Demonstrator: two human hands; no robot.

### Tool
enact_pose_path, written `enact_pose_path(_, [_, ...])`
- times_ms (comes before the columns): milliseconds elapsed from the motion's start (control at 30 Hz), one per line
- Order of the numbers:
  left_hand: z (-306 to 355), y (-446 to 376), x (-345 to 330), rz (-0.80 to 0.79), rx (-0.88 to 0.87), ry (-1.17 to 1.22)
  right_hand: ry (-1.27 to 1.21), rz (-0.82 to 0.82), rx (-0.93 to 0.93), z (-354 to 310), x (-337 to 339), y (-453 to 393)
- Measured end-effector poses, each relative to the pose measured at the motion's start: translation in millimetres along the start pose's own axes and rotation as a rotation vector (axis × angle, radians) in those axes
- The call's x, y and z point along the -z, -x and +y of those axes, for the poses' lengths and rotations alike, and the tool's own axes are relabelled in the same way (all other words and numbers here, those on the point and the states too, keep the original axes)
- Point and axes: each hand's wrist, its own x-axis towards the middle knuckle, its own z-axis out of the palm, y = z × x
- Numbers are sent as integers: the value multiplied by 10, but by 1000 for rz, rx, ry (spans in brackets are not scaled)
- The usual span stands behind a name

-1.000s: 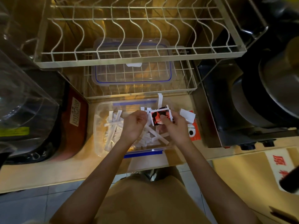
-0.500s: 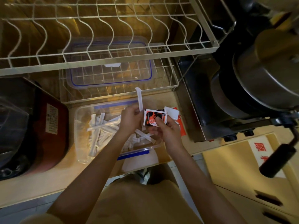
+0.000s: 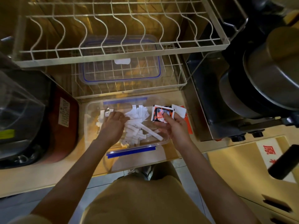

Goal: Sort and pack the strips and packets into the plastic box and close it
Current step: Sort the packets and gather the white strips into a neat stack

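The right hand [image 3: 175,126] pinches a small stack of red-and-black packets [image 3: 161,113] over the right end of the clear plastic box [image 3: 90,110]. The left hand [image 3: 113,125] reaches down among the white strips [image 3: 137,125] inside, fingers curled, perhaps gripping some; I cannot tell. The lid [image 3: 121,75] lies on the wire rack [image 3: 181,84] behind.

Pale wood table [image 3: 40,177] carries: clear plastic box [image 3: 90,126] near the front edge, blue clips on its near and far sides, white strips [image 3: 137,125] piled inside. Wire rack [image 3: 181,81] just behind the box, clear lid [image 3: 121,73] lying on its lower tier. Red-brown appliance [image 3: 64,130] left of the box, steel unit [image 3: 203,110] on the right
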Motion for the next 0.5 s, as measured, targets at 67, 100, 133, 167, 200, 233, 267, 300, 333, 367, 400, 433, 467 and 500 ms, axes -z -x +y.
enact_pose_path(67, [69, 30, -11, 17, 18, 36, -43, -30, -14, -24, 5, 12])
enact_pose_path(100, [124, 41, -10, 49, 15, 70, -63, -52, -27, -45, 11, 23])
enact_pose_path(133, [187, 45, -4, 87, -7, 102, -69, -73, -39, -64, 23, 29])
enact_pose_path(167, [250, 36, 4, 115, -49, 122, -57, -93, -49, -87, 37, 30])
enact_pose_path(200, [317, 18, 21, 120, -105, 121, -25, -107, -56, -106, 58, 23])
enact_pose_path(233, [382, -18, 34, 107, -175, 105, 14, -116, -63, -129, 72, 15])
enact_pose_path(267, [449, -59, 48, 81, -244, 82, 54, -121, -66, -144, 89, 3])
enact_pose_path(300, [514, -107, 43, 50, -300, 55, 86, -127, -66, -160, 101, -7])
enact_pose_path(333, [572, -151, 35, 21, -337, 31, 108, -133, -65, -167, 112, -19])
enact_pose_path(367, [629, -189, 13, -7, -352, 30, 120, -139, -66, -172, 115, -22])
enact_pose_path(400, [692, -209, -3, -25, -365, 47, 127, -142, -69, -172, 119, -26])
enact_pose_path(433, [746, -210, -15, -28, -395, 44, 130, -143, -73, -168, 117, -27])
enact_pose_path(467, [791, -223, -44, -9, -423, 44, 133, -141, -77, -158, 114, -34])
enact_pose_path(500, [809, -240, -75, 2, -430, 27, 132, -136, -82, -151, 107, -39])
